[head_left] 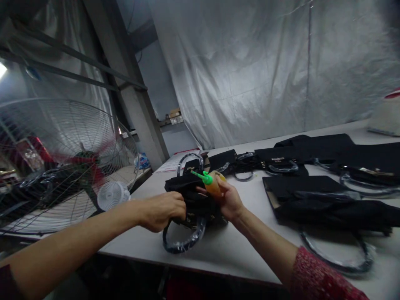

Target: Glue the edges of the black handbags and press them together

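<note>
My right hand (230, 199) is wrapped around a glue bottle (214, 187) with amber contents and a bright green nozzle, which points up and to the left. Below the bottle, a black handbag (200, 206) lies on the white table. One of its plastic-wrapped handles (184, 246) hangs toward the near edge, and another stands up behind it. At the bag's left side my left hand (165, 210) is closed, fingers curled against the black material. Its fingertips are partly hidden, but it appears to grip the bag's edge.
Several more black handbags (331, 208) with wrapped handles cover the right and back of the white table (240, 254). A large wire-caged fan (84, 160) stands at the left, with a small white fan (112, 195) beside it. Silvery sheeting (250, 75) hangs behind.
</note>
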A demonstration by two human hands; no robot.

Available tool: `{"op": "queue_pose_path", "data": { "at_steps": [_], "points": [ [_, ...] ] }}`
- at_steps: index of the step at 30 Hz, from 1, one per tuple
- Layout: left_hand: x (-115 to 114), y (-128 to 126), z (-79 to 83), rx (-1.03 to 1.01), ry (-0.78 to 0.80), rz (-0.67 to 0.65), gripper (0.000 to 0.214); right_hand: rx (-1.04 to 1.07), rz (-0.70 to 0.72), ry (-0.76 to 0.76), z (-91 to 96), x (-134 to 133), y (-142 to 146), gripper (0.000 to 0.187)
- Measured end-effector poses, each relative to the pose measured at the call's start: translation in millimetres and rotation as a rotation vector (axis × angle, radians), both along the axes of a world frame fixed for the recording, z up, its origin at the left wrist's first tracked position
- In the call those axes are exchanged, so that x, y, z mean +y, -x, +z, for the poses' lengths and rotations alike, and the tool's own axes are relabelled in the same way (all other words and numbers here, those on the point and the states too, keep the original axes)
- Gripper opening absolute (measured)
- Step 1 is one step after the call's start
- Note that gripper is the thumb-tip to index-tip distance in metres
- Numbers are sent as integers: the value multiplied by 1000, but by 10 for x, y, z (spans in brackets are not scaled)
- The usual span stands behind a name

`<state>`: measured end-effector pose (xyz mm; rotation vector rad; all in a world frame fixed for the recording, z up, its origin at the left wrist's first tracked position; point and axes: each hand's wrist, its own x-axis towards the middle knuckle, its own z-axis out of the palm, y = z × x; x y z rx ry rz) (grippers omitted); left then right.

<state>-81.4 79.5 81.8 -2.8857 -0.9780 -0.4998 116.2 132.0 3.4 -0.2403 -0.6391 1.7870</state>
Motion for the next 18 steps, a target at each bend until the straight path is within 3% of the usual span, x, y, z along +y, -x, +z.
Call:
{"op": "queue_pose_path", "data": {
  "at_steps": [3, 5, 7, 9, 11, 13, 16, 18],
  "points": [
    [6, -53, -109, -116, 174, 65, 38, 53, -51, 23, -81, -59, 107, 24],
    [61, -134, -205, -242, 264, 202, 53, 76, -52, 25, -71, -90, 191, 23],
    [138, -255, -348, -381, 298, 354, 77, 91, -49, 30, -56, -93, 269, 24],
    [199, -387, -527, -477, 268, 410, 97, 100, -63, 44, -64, -69, 313, 24],
    [207, -492, -704, -545, 217, 433, 95, 100, -83, 63, -95, -35, 308, 25],
    [163, -545, -842, -578, 195, 408, 79, 88, -83, 74, -130, -12, 263, 25],
    [77, -523, -954, -534, 198, 269, 56, 59, -59, 64, -155, -11, 180, 25],
    [66, -464, -981, -473, 248, 219, 57, 47, -70, 55, -150, -13, 142, 21]
  ]
}}
